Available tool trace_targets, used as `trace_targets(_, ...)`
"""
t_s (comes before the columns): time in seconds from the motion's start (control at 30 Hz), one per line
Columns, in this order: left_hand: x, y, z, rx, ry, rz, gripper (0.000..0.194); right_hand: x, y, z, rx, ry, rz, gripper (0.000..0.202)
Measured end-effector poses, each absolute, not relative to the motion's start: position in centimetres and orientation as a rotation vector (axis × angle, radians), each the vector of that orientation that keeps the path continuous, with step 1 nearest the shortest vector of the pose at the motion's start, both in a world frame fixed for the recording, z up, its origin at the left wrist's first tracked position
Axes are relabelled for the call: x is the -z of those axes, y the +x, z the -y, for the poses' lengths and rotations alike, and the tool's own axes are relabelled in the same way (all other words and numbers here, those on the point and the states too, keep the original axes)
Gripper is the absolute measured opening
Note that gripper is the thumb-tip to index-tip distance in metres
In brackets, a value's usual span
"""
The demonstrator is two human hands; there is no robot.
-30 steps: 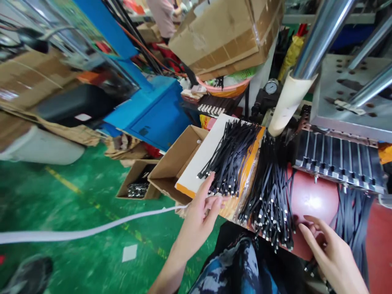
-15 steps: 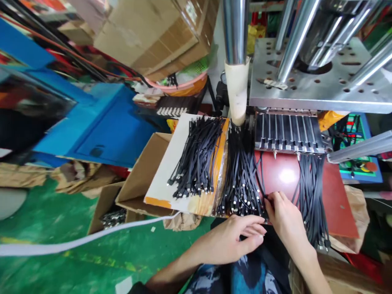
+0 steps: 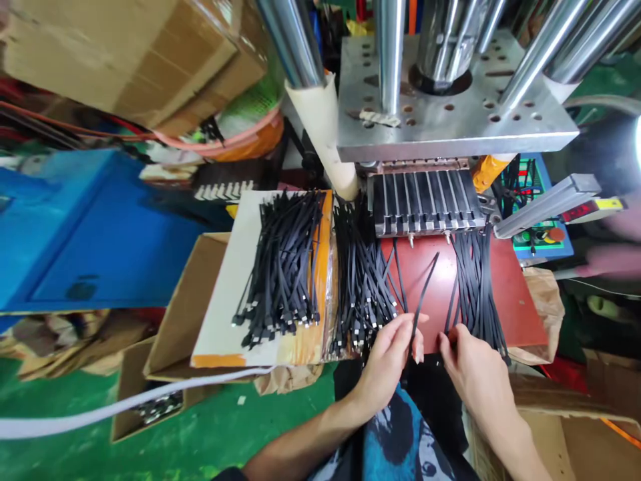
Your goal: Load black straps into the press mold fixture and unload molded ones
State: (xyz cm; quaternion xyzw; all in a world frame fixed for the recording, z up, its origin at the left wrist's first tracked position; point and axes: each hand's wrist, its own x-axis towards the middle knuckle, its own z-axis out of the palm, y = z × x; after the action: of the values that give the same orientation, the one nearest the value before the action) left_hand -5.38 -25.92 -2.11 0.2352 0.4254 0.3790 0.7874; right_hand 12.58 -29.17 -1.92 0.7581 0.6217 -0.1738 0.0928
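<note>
- L hand (image 3: 388,357): thumb & fingers closed on a single thin black flat cable (image 3: 424,286), gripping its near end.
- Cable's long axis: runs up & away from the body, leaning slightly R, w/ a gentle bend; free tip points twd the slotted steel fixture w/ black strips (image 3: 425,200), just short of its front edge in view. Depth btwn tip & fixture: can't tell.
- Cable sits over the flat red board (image 3: 518,304), btwn two bunches: the dense black cable bunch w/ silver plug tips (image 3: 360,287) on L, the hanging grey-black cable bunch (image 3: 478,287) on R.
- R hand (image 3: 473,361): fingers curled, tips by one strand at the L edge of the R-hand bunch; can't tell if they grip it.
- Nearer hand: L, since it has the cable. R is beside it, apart, w/ the cable to the L of its fingertips.
- Far L: another black cable pile (image 3: 288,260) on a white board w/ orange edging (image 3: 223,300), well apart from R hand.
</note>
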Motion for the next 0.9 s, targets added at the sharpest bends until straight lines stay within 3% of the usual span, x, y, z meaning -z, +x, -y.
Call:
trace_targets(0.17, 1.9, -5.4, 26.0, -0.553, 1.026, -1.1, 0.041, 1.5, 13.1, 29.6, 0.629, 2.244, -2.04, 0.028)
trace_targets(0.33, 1.3, -5.4, 26.3, -0.525, 1.146, -1.15, 0.034, 1.9, 12.0, 30.5, 0.389, 2.199, -1.842, 0.025)
trace_targets(0.43, 1.3, -5.7, 26.6, -0.509, 1.231, -1.177, 0.029, 2.0, 12.4, 30.5, 0.41, 2.223, -1.878, 0.023)
trace_targets(0.5, 1.3, -5.6, 26.6, -0.486, 1.221, -1.173, 0.027, 1.4, 12.9, 30.7, 0.687, 2.287, -2.016, 0.023)
trace_targets(0.63, 1.0, -4.9, 26.5, -0.585, 0.794, -1.011, 0.044, -1.1, 13.4, 31.8, 1.602, 2.065, -2.223, 0.027)
trace_targets(0.77, 0.2, -4.7, 26.7, -0.688, 0.386, -0.813, 0.051, -3.1, 14.3, 31.9, 1.923, 1.746, -2.084, 0.021)
trace_targets(0.83, -0.3, -5.1, 27.1, -0.653, 0.441, -0.761, 0.047, -3.3, 14.8, 30.8, 2.104, 1.773, -1.953, 0.017)
trace_targets(0.9, -0.7, -5.6, 27.6, -0.585, 0.623, -0.779, 0.042, -3.0, 14.7, 29.1, 2.308, 1.994, -1.819, 0.031)
